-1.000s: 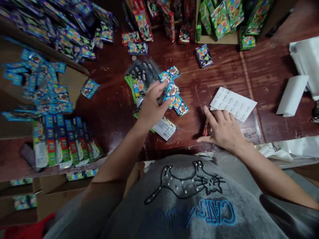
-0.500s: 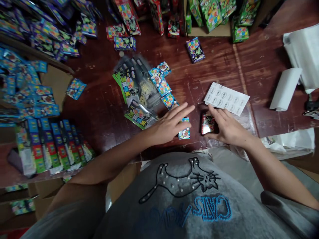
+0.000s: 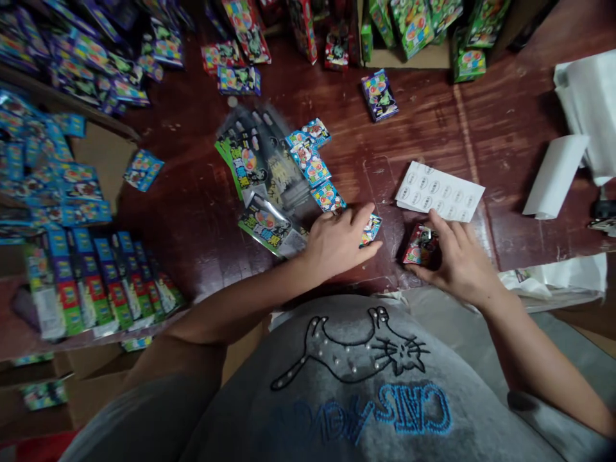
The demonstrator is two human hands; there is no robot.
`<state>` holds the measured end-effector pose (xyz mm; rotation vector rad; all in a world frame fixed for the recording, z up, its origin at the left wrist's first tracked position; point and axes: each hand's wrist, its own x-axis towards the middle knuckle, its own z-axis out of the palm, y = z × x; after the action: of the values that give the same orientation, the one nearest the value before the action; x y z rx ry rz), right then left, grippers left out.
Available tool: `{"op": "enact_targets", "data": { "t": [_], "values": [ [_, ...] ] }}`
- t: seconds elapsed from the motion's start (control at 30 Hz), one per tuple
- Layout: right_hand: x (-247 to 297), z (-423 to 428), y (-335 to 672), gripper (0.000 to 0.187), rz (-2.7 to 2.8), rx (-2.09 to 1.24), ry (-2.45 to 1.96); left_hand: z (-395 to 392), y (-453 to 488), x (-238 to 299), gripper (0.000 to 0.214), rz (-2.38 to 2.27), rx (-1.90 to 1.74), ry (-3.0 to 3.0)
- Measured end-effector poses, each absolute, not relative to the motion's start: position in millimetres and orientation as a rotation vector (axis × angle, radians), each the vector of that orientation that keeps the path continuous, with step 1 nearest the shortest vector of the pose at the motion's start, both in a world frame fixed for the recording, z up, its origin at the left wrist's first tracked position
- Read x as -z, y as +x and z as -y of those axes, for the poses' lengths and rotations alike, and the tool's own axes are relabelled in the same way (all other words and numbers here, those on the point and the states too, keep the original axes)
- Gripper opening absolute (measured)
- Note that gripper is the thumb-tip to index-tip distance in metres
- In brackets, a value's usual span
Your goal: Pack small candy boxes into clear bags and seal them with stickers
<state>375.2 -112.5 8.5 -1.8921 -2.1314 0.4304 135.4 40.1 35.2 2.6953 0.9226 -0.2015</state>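
Note:
My left hand (image 3: 337,242) is closed around a small blue candy box (image 3: 370,230), which sits tilted between thumb and index finger and is partly covered by the hand. Thumb and fingers of my right hand (image 3: 462,260) grip a small red candy box (image 3: 420,244) just above the table. Right behind it lies a white sticker sheet (image 3: 440,191) with round printed labels. Several more blue boxes (image 3: 310,162) lie in a row beyond my left hand, beside a pile of clear printed pouches (image 3: 262,167).
Purple boxes (image 3: 110,64) and blue boxes (image 3: 52,167) fill cartons at left. Filled packs (image 3: 103,276) stand in a row at front left. Green boxes (image 3: 414,29) sit in a carton at the back. A lone purple box (image 3: 380,96) and rolled white paper (image 3: 556,176) lie on the table.
My left hand has closed on the blue box, which has shifted right and turned. My right hand has moved slightly right and toward me with the red box, now tilted.

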Motion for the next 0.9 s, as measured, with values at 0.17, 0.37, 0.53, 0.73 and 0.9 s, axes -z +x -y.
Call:
{"op": "enact_targets", "data": {
  "t": [0.17,0.37,0.53,0.73,0.9],
  "values": [
    [-4,111,367,0.112,2.209,-0.424,-1.892,-26,140,-37,0.062,-1.054,0.389,2.653],
    [-51,81,391,0.097,2.238,-0.339,-1.641,-58,119,-51,0.051,-1.021,0.18,2.801],
    [-52,-23,436,0.058,2.219,-0.196,-1.67,-77,124,-66,0.072,-0.678,0.353,2.781],
    [-21,-159,490,0.067,2.306,-0.206,-1.869,-103,151,-67,0.063,-0.581,0.276,2.757],
    [-24,-196,459,0.062,2.26,-0.464,-1.996,-205,212,-60,0.052,-0.872,0.044,2.901]
  ]
}}
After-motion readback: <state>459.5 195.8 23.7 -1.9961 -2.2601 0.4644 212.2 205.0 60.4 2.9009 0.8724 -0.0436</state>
